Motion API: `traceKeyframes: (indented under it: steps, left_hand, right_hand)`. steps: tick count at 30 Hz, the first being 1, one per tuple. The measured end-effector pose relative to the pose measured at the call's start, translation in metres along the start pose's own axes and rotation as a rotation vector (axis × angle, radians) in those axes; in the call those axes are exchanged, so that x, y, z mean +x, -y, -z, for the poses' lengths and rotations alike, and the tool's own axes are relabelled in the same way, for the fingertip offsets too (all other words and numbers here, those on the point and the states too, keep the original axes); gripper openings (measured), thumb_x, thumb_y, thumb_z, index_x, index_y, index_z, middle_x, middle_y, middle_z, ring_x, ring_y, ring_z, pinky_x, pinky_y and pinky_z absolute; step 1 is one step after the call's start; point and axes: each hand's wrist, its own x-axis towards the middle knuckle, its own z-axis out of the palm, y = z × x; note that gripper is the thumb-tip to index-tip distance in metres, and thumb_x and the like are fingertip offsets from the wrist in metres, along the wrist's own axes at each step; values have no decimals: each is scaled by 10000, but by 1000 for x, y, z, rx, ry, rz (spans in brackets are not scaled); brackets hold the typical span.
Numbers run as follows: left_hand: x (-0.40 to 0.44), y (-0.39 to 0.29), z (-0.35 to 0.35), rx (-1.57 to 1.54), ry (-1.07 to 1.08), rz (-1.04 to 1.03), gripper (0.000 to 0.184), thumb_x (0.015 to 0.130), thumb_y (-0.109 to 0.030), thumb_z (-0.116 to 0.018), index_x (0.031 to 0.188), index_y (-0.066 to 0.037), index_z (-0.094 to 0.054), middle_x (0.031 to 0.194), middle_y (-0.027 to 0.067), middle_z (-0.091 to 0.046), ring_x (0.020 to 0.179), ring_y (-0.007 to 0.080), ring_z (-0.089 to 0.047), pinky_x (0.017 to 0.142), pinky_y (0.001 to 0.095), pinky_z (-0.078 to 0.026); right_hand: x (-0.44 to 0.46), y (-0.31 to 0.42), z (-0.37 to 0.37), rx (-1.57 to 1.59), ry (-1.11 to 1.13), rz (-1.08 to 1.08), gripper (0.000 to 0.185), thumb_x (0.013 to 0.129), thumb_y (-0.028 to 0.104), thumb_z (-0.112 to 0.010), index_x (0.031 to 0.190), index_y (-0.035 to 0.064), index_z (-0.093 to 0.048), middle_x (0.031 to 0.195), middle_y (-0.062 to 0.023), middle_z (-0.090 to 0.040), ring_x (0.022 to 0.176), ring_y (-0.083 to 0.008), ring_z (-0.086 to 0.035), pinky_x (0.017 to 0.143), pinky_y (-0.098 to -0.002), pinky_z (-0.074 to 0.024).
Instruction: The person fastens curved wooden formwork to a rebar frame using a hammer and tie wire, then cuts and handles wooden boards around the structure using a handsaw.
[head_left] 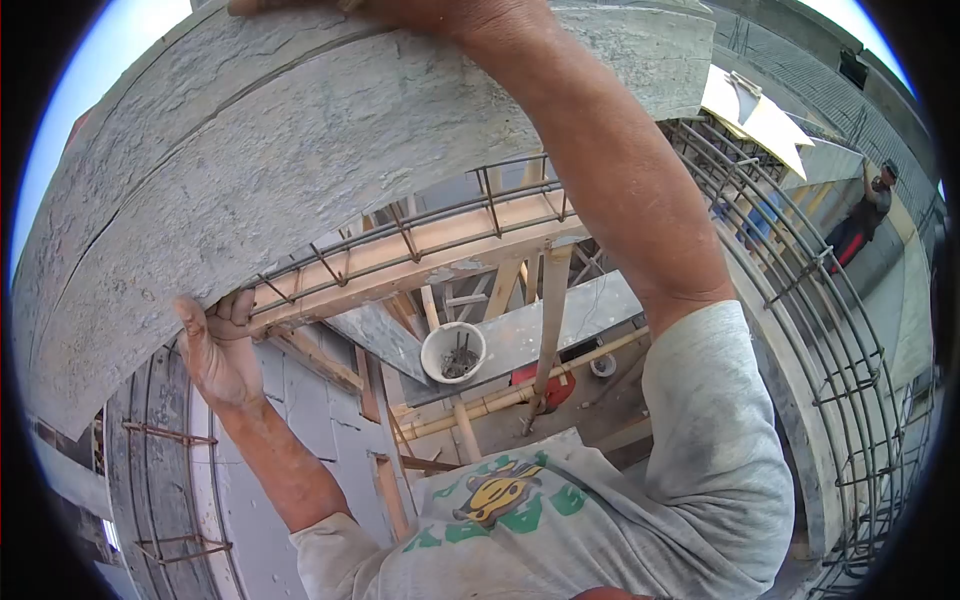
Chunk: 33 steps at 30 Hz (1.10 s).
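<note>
A wide grey weathered wooden board [300, 140], rough and cracked along its length, spans the upper left of the head view. My left hand [218, 345] is closed on its lower edge, thumb in front and fingers curled underneath. Across the board's top reaches my right arm, and my right hand [430, 12] grips the upper edge, partly cut off by the frame. Just below the board runs a wooden beam form [420, 255] with a steel rebar cage [400, 240] in it.
A white bucket [453, 352] with dark contents rests on a plank [560, 335] below me. Curved rebar cages [830, 320] line the right side, others [170, 490] the lower left. Another person [862, 220] stands far right. Timber props [548, 320] rise from below.
</note>
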Motion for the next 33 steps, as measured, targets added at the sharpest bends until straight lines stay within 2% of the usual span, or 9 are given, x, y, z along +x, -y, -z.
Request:
traceKeyframes:
  steps: [3, 6, 9, 13, 14, 15, 18, 27, 33]
  left_hand:
    - [7, 26, 17, -53, 47, 31, 428, 979, -303, -547, 1305, -27, -515, 1266, 154, -591, 1123, 273, -607, 933, 357, -532]
    - [10, 41, 22, -49, -3, 15, 445, 976, -303, -553, 1324, -32, -494, 1284, 151, -579, 1138, 271, -596, 945, 369, -527]
    - [8, 43, 24, 8, -60, 30, 488, 957, -329, -584, 1316, -14, -485, 1276, 151, -575, 1136, 272, -589, 945, 391, -512]
    - [10, 55, 1, 61, -97, 26, 456, 954, -358, -587, 1247, -13, -532, 1165, 128, -627, 1027, 237, -635, 882, 363, -535]
    - [12, 56, -1, 126, -165, 50, 443, 943, -371, -603, 1167, 10, -569, 1110, 128, -646, 971, 239, -649, 847, 371, -543]
    - [14, 59, -5, 93, -197, 23, 405, 932, -372, -622, 1079, 5, -598, 1053, 115, -652, 942, 241, -652, 838, 387, -542]
    - [25, 60, -11, 76, -225, 50, 511, 867, -450, -683, 994, 32, -568, 876, 73, -582, 878, 260, -653, 813, 432, -553]
    - [32, 64, 2, 178, -215, 104, 697, 790, -533, -741, 1096, 73, -584, 988, 117, -646, 854, 202, -666, 739, 326, -581]
    - [26, 56, 6, 145, -347, 53, 696, 829, -543, -689, 1171, 36, -507, 1068, 138, -629, 947, 241, -657, 821, 368, -554]
  right_hand:
    - [-7, -18, -15, -94, -8, -22, 677, 725, 657, -712, 575, 1, -642, 533, -149, -625, 470, -243, -608, 445, -386, -473]
    - [-18, -35, -44, -284, -264, 132, 748, 692, 756, -642, 784, 17, -703, 572, -84, -600, 510, -234, -613, 494, -361, -492]
    - [-19, -47, -69, -238, -373, 106, 810, 589, 840, -623, 643, 34, -670, 482, -81, -559, 409, -221, -568, 445, -342, -492]
    - [-31, -59, -65, -296, -248, 190, 723, 658, 782, -647, 572, 68, -571, 454, -37, -512, 378, -157, -522, 378, -280, -434]
    - [-31, -44, -56, -208, -105, -25, 667, 741, 646, -705, 797, -19, -701, 641, -156, -680, 537, -247, -651, 480, -384, -497]
    - [-35, -70, -73, -408, -258, 241, 547, 812, 639, -637, 809, 92, -653, 549, -24, -510, 501, -158, -543, 462, -300, -452]
    - [-28, -75, -78, -333, -251, 219, 610, 774, 713, -618, 666, 114, -575, 489, 11, -512, 442, -118, -541, 416, -277, -439]
    - [-21, -68, -82, -434, -108, -75, 568, 806, 677, -610, 779, 111, -644, 707, -49, -646, 654, -200, -620, 624, -354, -484]
    - [-24, -66, -79, -382, -207, 13, 592, 784, 685, -624, 697, 101, -590, 639, -34, -607, 591, -188, -590, 556, -376, -465]
